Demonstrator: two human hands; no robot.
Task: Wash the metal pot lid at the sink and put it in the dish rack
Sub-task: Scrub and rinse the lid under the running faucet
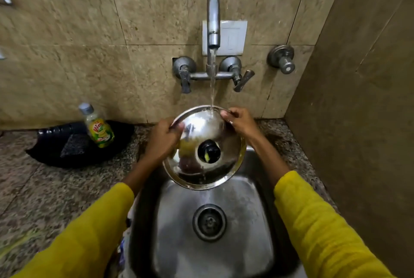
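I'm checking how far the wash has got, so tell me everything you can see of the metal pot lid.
The metal pot lid is round, shiny steel, domed, with a black knob at its centre facing the camera. It is held tilted above the sink, its far edge raised under the running water, which strikes near that rim. The left hand grips its left rim, the right hand its upper right rim. It looks wet.

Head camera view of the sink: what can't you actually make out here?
- Dish rack: nowhere in the head view, beyond the frame edges.
- Underside of the pot lid: faces away from the camera.
- Fingertips of the left hand and right hand: curled behind the lid's rim.
- Soap bottle label: motion-blurred, small print unreadable.
- Black object behind it: too dark to identify.
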